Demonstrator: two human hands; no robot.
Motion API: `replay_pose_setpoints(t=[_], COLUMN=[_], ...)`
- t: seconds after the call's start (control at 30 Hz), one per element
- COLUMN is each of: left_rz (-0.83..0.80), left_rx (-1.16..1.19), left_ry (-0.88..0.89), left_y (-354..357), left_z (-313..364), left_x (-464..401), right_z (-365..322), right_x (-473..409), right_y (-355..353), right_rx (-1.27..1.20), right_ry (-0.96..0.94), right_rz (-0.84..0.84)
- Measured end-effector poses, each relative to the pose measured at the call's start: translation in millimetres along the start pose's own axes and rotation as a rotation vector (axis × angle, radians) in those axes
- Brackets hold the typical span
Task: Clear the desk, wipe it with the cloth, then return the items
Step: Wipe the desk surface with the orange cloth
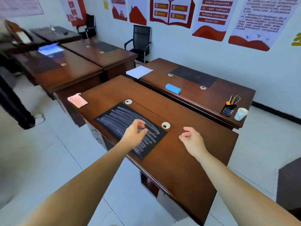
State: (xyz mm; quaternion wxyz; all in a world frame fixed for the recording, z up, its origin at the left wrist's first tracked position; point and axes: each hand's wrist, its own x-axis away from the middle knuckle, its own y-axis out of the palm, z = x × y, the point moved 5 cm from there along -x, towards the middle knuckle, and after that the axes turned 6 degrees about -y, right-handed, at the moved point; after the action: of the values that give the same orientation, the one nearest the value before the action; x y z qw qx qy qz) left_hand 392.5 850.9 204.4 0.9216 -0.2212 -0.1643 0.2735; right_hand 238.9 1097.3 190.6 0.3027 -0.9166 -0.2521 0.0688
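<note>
Blue box (173, 88), pen holder (229, 109), cup (240, 113) on neighbouring desk (216, 95)

An office: rows of wooden desks (187, 154), swivel chair (140, 41) (wall posters (211, 15) too).

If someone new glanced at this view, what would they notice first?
Two bare forearms reach over the near desk, the left hand and right hand hovering empty. Under the left hand, the dark desk mat shows pale wipe streaks. A pink cloth lies on the desk's far left corner.
</note>
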Motion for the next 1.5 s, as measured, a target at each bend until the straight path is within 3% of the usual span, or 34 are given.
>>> replay_pose_setpoints(t=[0.47,0.87,1.5], left_rz=[0.225,0.326,0.312], left_rx=[0.093,0.057,-0.058], left_ry=[-0.140,-0.203,-0.280], left_y=[-272,-392,-557], left_z=[-152,-223,-279], left_x=[-42,-95,-333], right_z=[-199,-279,-376], right_x=[-85,-146,-408], right_y=[245,380,595], right_rx=[-0.023,0.007,0.069], right_ry=[-0.140,-0.169,-0.181], right_rz=[-0.186,-0.242,-0.401])
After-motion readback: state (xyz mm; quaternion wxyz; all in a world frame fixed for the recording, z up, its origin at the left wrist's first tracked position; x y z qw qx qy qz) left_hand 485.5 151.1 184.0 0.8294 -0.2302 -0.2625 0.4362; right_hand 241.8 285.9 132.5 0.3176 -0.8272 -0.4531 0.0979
